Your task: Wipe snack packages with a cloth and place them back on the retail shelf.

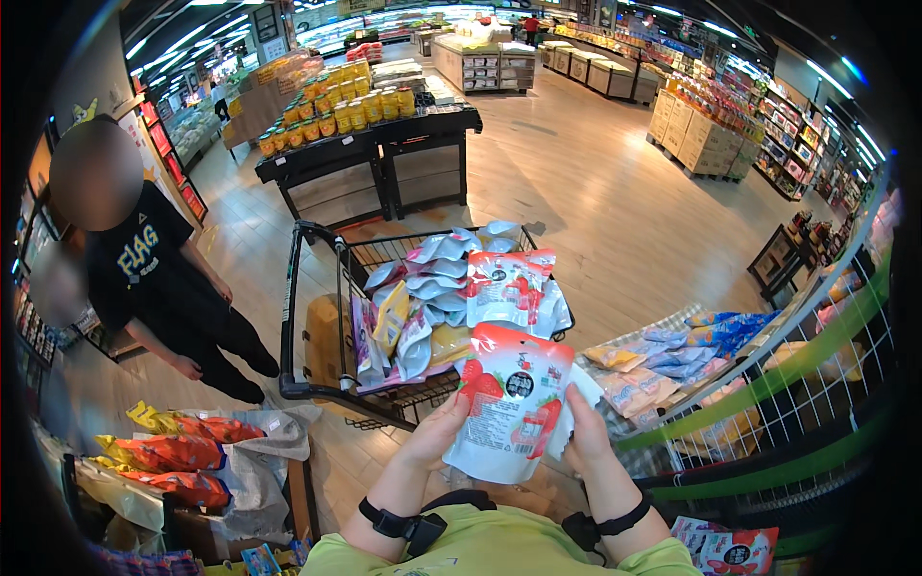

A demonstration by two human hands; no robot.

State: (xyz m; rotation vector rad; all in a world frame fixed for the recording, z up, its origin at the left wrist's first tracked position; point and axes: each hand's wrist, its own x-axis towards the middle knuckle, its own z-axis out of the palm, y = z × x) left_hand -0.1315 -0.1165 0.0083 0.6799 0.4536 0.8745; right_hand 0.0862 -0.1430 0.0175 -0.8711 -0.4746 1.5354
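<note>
Supermarket aisle, wood-look floor [576,192], clock directions taken from the held pouch. Jar counter [331,192] at 11, yellow-lidded jars [360,113] on top. Person [154,254] in dark clothes at 10, standing past the cart handle. Orange bags [182,453] at 9, blue and pink bags [663,355] at 2, wire rack [768,408] with green bands at 3.

Pouch [509,408], white and red with strawberry print, is up in front of the chest, near side of the cart [298,326]. Left hand [446,424] grips its 9 o'clock side. Right hand [588,437] is closed on the 3 o'clock side, fingers mostly behind; a white edge [560,434] shows there, maybe another pouch, can't tell.

Cart sits at 10 to 12, well filled: silver pouches [442,286] in a pile, yellow pouch [392,315] toward the handle, red pouch [504,288] propped up at 12, just beyond the held one. Touching or not, can't tell.

Step in hand, by judgement: two-handed pouch handling at the cart; loading or taking out, not clear. Next move likely calls for keeping both sides supported, clearing the cart rim, not knocking the propped red pouch.
</note>
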